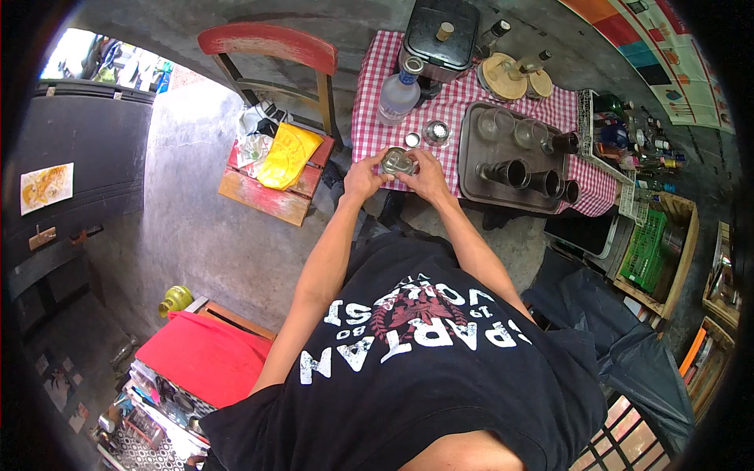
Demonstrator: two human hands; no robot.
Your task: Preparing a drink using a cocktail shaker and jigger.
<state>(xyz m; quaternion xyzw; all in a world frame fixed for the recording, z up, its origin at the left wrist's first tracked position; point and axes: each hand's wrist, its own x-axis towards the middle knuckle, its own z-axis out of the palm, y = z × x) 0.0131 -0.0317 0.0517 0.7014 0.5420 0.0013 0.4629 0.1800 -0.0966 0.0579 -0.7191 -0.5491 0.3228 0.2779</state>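
Both hands are at the near edge of the table, around a small clear glass vessel (397,161). My left hand (363,178) grips its left side, and my right hand (429,178) grips its right side. Just beyond it, a small round lid (412,139) lies on the red-and-white checked tablecloth (377,65). To the lid's right is a small glass container (436,133) with a silvery top. Farther back stands a large clear bottle (399,97) with a blue neck. The vessel's contents cannot be made out.
Right of my hands, a brown tray (471,159) carries clear glasses (496,123) and several dark cups (512,173). A black lidded bin (442,35) stands behind. Several bottles fill a white wire basket (595,138). A red wooden chair (268,203) holding a yellow bag (288,156) stands left.
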